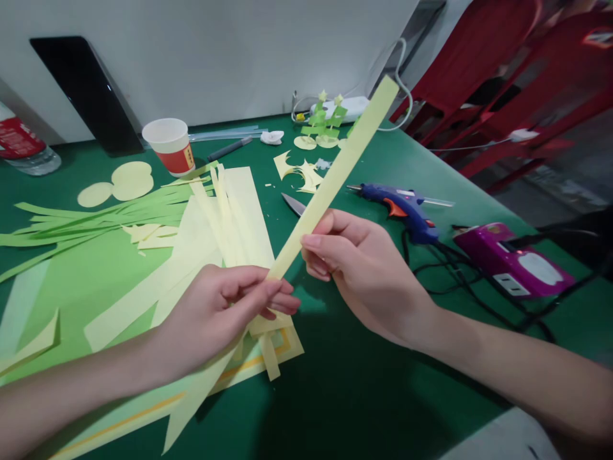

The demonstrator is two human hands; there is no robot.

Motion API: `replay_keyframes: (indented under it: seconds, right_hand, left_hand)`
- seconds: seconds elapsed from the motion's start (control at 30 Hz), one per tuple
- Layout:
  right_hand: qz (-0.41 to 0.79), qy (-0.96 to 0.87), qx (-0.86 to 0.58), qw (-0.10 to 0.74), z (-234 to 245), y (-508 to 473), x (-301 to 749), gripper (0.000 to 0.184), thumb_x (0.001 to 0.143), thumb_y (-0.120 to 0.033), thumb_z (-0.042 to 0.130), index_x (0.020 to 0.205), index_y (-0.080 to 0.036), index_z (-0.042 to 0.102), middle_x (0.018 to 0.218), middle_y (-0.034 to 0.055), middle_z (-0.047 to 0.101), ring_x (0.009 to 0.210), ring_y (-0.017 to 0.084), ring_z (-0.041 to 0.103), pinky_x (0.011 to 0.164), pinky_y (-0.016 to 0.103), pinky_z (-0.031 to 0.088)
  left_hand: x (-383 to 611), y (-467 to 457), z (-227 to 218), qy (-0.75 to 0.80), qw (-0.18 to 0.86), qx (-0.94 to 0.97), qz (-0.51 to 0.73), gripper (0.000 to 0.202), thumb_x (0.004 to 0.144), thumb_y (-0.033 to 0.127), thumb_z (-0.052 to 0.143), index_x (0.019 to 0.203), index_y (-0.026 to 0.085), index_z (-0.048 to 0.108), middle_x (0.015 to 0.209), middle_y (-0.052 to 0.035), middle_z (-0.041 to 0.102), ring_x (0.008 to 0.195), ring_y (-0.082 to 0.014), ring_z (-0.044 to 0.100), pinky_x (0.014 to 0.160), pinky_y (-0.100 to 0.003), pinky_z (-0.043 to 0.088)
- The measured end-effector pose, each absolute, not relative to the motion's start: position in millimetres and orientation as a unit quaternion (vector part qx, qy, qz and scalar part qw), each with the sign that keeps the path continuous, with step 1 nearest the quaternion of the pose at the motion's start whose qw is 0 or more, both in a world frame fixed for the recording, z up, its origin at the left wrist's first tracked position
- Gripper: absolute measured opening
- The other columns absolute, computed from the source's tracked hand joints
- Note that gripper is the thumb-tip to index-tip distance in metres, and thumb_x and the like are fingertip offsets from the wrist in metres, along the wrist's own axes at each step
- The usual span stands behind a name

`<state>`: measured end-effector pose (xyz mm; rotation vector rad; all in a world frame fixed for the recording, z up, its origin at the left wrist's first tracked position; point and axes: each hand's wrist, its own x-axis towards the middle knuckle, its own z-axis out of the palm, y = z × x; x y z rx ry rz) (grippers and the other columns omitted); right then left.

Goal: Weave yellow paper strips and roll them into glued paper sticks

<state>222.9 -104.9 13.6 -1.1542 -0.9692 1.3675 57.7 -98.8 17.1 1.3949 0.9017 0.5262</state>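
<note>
A long pale yellow paper strip (345,160) slants up to the right above the green table (364,396). My left hand (225,313) pinches its lower end between thumb and fingers. My right hand (354,262) grips the strip a little higher, fingers curled round it. Under my hands lies a pile of yellow paper strips (230,217) and folded yellow pieces.
Green paper strips (96,220) and yellow paper discs (119,182) lie at the left. A paper cup (170,145) stands behind them. Scissors (293,203), a blue glue gun (402,207), a purple device (512,259), small paper trees (325,124) and red chairs (502,83) are to the right.
</note>
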Motion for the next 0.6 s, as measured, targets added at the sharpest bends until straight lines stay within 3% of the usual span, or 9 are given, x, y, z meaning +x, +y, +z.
replay_keyframes:
  seconds: [0.3,0.6]
  right_hand:
    - [0.599,-0.396,-0.442,0.538,17.3,-107.7,223.8,0.017,0.069,-0.017,0.063,0.058,-0.017,0.05,0.044,-0.0071,0.043,0.041,0.004,0.037,0.04,0.018,0.028]
    - [0.615,-0.387,-0.438,0.529,17.8,-110.6,223.6,0.019,0.067,-0.02,0.067,0.057,-0.016,0.051,0.043,-0.007,0.043,0.04,0.004,0.037,0.04,0.017,0.028]
  left_hand:
    - [55.2,-97.3,20.0,0.342,0.689,0.601,0.217,0.021,0.088,0.022,0.048,0.078,0.015,0.066,0.077,-0.0021,0.074,0.073,-0.0126,0.069,0.067,-0.017,0.055]
    - [50.3,-90.8,21.4,0.333,0.647,0.656,0.203,0.021,0.088,0.025,0.048,0.086,0.017,0.067,0.086,-0.0011,0.073,0.081,-0.0127,0.068,0.073,-0.019,0.054]
